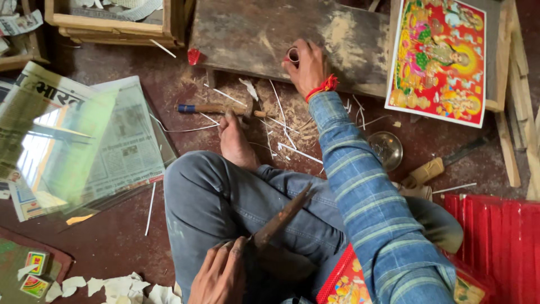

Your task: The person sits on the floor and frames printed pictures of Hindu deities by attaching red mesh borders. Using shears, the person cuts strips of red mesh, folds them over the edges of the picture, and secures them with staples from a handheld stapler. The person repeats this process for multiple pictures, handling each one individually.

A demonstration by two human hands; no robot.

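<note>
I sit on the floor with jeans-clad legs folded and one bare foot (233, 141) forward. My right hand (306, 67), in a blue plaid sleeve with a red thread at the wrist, reaches onto a low worn wooden board (253, 34) and closes around a small reddish roll (292, 55). My left hand (222, 273) rests over my lap and grips a rusty flat blade (281, 217) that points up and to the right. A colourful picture print (349, 284) lies partly under my right arm.
A blue-handled hammer (211, 108) lies among white slivers by my foot. Glass sheets (73, 146) lie on newspaper at left. A framed colourful print (439, 56), a small metal bowl (385, 149), a wooden-handled tool (433, 168) and red strips (495, 236) are at right.
</note>
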